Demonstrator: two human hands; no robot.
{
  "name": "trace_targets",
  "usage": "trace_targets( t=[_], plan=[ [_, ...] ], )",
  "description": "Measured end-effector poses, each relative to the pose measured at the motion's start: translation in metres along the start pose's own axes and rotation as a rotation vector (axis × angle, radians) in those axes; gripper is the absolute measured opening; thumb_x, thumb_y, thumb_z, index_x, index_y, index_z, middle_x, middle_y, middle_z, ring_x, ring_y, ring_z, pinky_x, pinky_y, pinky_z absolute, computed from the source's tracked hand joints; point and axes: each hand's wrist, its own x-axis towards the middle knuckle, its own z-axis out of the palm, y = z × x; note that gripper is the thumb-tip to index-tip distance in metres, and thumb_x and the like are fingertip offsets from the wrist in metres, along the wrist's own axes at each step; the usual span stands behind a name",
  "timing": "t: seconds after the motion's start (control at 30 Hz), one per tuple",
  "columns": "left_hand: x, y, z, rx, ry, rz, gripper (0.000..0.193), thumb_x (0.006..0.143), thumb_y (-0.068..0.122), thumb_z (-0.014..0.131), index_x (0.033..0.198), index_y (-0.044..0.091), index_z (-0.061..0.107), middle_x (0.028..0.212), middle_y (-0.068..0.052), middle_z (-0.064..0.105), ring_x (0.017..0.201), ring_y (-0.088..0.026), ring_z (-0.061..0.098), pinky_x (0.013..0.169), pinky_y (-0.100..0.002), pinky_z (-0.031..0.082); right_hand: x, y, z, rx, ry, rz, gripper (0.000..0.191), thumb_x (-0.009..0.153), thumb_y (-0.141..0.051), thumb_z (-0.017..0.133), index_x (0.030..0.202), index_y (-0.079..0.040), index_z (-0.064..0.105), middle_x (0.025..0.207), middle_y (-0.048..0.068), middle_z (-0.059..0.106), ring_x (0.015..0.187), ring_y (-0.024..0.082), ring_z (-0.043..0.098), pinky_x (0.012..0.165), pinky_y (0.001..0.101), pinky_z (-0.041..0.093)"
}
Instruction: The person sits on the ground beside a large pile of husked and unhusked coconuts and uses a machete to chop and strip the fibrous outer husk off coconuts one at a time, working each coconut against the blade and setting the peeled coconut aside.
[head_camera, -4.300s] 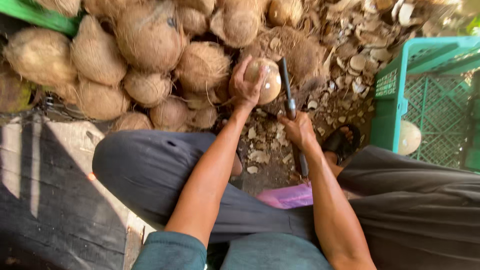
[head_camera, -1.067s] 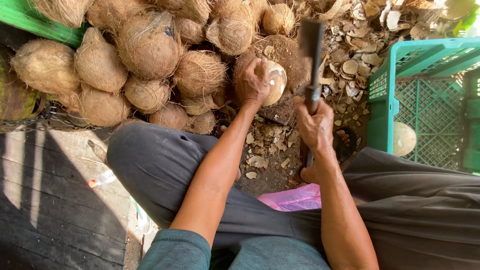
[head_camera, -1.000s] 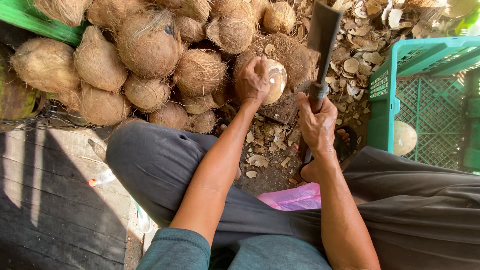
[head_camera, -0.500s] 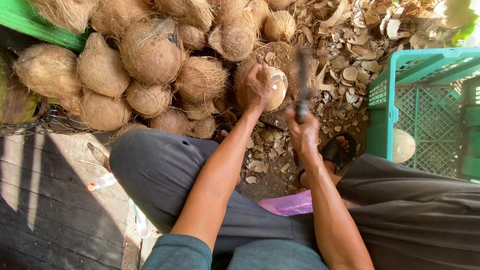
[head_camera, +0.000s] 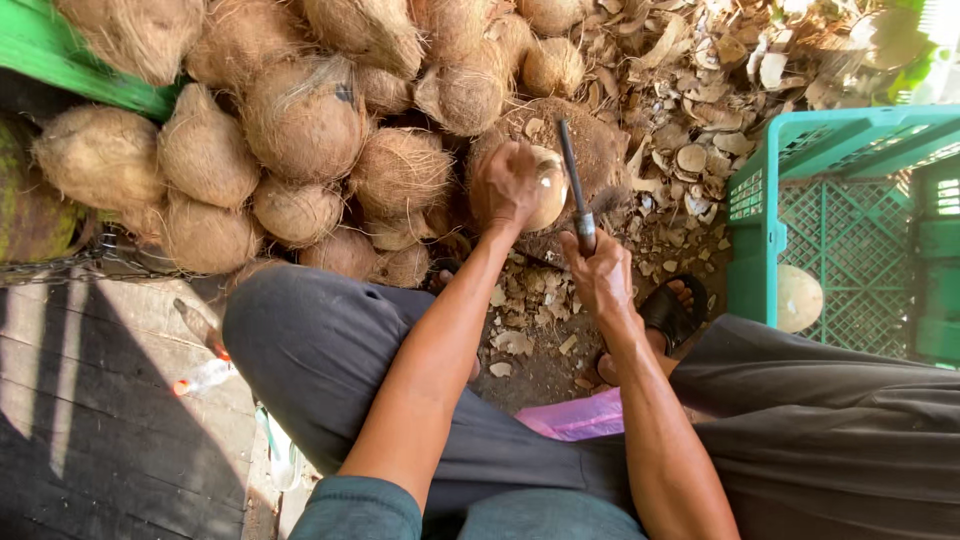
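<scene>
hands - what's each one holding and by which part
The left hand clasps the pale coconut over its top and side; the right hand holds the knife by its handle.

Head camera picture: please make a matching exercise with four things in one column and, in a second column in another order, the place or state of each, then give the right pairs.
Things:
1. pale peeled coconut
2. long dark metal blade
3. teal plastic crate
4. heap of brown husked coconuts

Places or states:
A. stands at the right, with one pale round piece inside
B. gripped by the right hand, point away from the person
C. piled at the upper left
D. steadied under the left hand on a stump

Pairs: 1-D, 2-B, 3-A, 4-C
</scene>
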Motion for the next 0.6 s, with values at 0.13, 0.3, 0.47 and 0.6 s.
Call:
trace_targets(
  t=[0.13, 0.3, 0.47, 0.6],
  plan=[
    [0.001, -0.006, 0.003, 0.044, 0.041, 0.056, 0.05, 0.102, 0.058, 0.036, 0.089, 0.017, 0.062, 0.09, -0.003, 0.065, 0.086, -0.022, 0.06, 0.081, -0.038, 0.051, -0.006, -0.005, -0.004, 0.029, 0.074, -0.119, 0.039, 0.104, -0.047, 0.058, 0.087, -0.012, 0.057, 0.057, -0.003, 0.047, 0.042, 0.008, 0.039, 0.033, 0.0318, 0.035],
    [0.003, -0.004, 0.008, 0.012, 0.062, 0.047, 0.054, 0.1, 0.061, 0.037, 0.093, 0.016, 0.067, 0.094, -0.004, 0.069, 0.089, -0.025, 0.063, 0.08, -0.041, 0.053, 0.0, 0.003, -0.001, 0.039, 0.093, -0.035, 0.038, 0.106, -0.045, 0.057, 0.096, -0.009, 0.063, 0.057, -0.001, 0.047, 0.041, 0.01, 0.039, 0.035, 0.0332, 0.039],
    [0.001, -0.012, 0.0, -0.102, 0.114, 0.12, 0.057, 0.1, 0.066, 0.043, 0.108, 0.018, 0.073, 0.108, -0.006, 0.073, 0.103, -0.027, 0.067, 0.092, -0.045, 0.054, 0.01, 0.019, -0.001, -0.02, -0.081, 0.149, 0.024, 0.099, -0.036, 0.058, 0.091, -0.016, 0.068, 0.065, 0.003, 0.063, 0.044, 0.014, 0.05, 0.038, 0.0383, 0.043],
    [0.002, -0.021, 0.008, 0.015, 0.334, 0.068, 0.052, 0.101, 0.067, 0.041, 0.114, 0.022, 0.064, 0.12, -0.007, 0.068, 0.112, -0.028, 0.063, 0.091, -0.048, 0.052, 0.02, 0.028, 0.0, -0.126, -0.138, 0.129, 0.04, 0.099, -0.04, 0.068, 0.081, -0.005, 0.06, 0.067, 0.012, 0.064, 0.052, 0.017, 0.053, 0.049, 0.0366, 0.044]
  ],
)
